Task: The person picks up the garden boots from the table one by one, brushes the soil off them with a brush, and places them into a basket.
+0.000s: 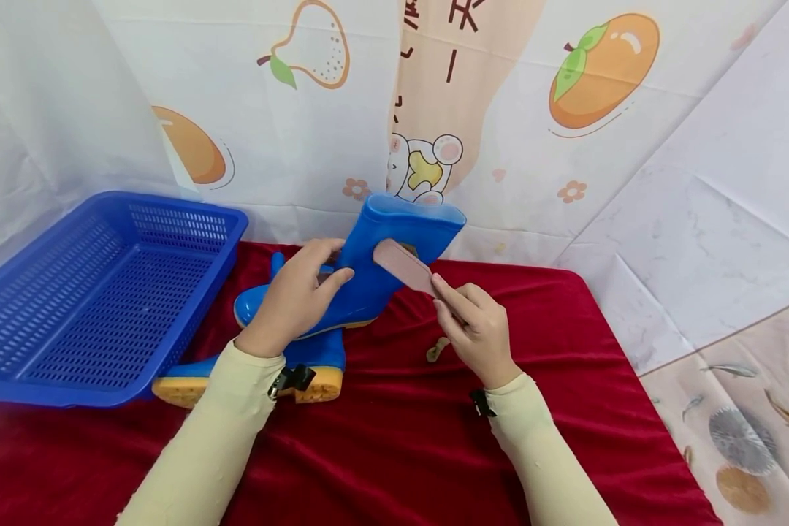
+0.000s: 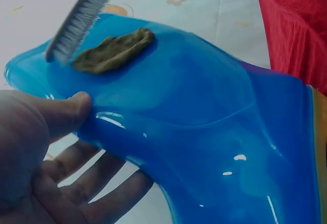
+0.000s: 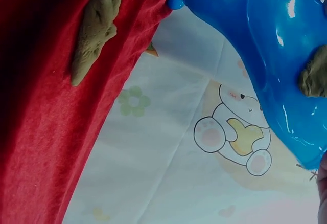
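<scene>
A blue rain boot stands tilted with its open top up. My left hand holds it by the shaft, thumb on the near face, other fingers along the edge in the left wrist view. On the shaft sticks a brown, mud-like lump. My right hand grips a scrub brush with a pinkish back. Its pale bristles are right at one end of the lump in the left wrist view. Under the held boot, another blue boot with a yellow sole lies on its side.
A blue perforated basket stands at the left. Another brown lump lies on the red cloth, right of the boots. Behind the table hangs a white printed curtain.
</scene>
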Tool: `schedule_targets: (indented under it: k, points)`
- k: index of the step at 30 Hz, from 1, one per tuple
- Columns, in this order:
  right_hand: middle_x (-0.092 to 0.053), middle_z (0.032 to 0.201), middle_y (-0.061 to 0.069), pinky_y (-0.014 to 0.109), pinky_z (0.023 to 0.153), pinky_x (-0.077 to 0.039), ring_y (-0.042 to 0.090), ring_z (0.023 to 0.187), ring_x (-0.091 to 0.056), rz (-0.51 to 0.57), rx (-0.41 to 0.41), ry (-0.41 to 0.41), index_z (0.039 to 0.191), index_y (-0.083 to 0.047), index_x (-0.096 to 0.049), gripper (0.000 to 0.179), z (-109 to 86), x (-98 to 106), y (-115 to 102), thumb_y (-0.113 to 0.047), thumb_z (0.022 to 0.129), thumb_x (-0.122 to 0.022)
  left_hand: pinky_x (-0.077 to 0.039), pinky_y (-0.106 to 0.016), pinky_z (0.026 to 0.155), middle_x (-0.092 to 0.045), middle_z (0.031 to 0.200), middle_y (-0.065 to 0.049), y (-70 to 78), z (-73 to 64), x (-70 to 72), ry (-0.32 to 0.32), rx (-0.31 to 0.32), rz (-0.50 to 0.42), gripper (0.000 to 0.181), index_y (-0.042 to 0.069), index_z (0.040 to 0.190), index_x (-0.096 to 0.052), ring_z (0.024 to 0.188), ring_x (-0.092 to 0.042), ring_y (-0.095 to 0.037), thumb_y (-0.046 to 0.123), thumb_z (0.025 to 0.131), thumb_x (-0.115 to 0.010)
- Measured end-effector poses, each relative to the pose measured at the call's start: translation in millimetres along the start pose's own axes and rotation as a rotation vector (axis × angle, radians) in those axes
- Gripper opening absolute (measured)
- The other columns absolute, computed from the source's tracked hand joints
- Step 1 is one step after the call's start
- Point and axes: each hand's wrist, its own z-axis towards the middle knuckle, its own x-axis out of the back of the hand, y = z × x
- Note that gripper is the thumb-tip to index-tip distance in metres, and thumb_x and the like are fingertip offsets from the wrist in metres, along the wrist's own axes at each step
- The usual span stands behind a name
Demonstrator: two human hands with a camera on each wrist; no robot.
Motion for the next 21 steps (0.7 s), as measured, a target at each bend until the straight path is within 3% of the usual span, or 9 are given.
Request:
schedule_targets:
  k: [6,16,21]
  points:
    - [-0.058,0.073,0.002,0.022,0.05,-0.034,0.01,0.06,-0.043,-0.01,0.019,-0.006,0.126,-0.007,-0.075,0.029,0.8,-0.7,-2.6,-0.021,0.103,-0.064,-0.056,-0.051,0.099,-0.062,0.13,-0.011,2.5,-1.3,0.8,-0.03,-0.032,0.021,0.041,0.009,0.144,-0.055,0.12,-0.06,-0.027,0.023,0.106,-0.061]
    - [-0.055,0.07,0.002,0.024,0.052,-0.032,0.009,0.06,-0.04,-0.056,-0.066,-0.017,0.127,-0.011,-0.075,0.035,-1.8,-0.7,3.3,-0.007,0.093,-0.072,-0.054,-0.053,0.101,-0.058,0.138,-0.016,1.3,0.0,0.8,0.032,0.044,-0.009,0.049,0.003,0.149,-0.048,0.125,-0.058,-0.033,0.023,0.106,-0.061]
    - [-0.054,0.069,0.002,0.024,0.052,-0.033,0.009,0.061,-0.041,-0.05,-0.059,0.002,0.126,-0.01,-0.076,0.031,-2.0,0.5,3.7,-0.011,0.095,-0.069,-0.054,-0.053,0.101,-0.058,0.139,-0.015,2.0,0.3,0.3,0.032,0.055,-0.016,0.049,0.004,0.148,-0.048,0.125,-0.059,-0.032,0.024,0.105,-0.062]
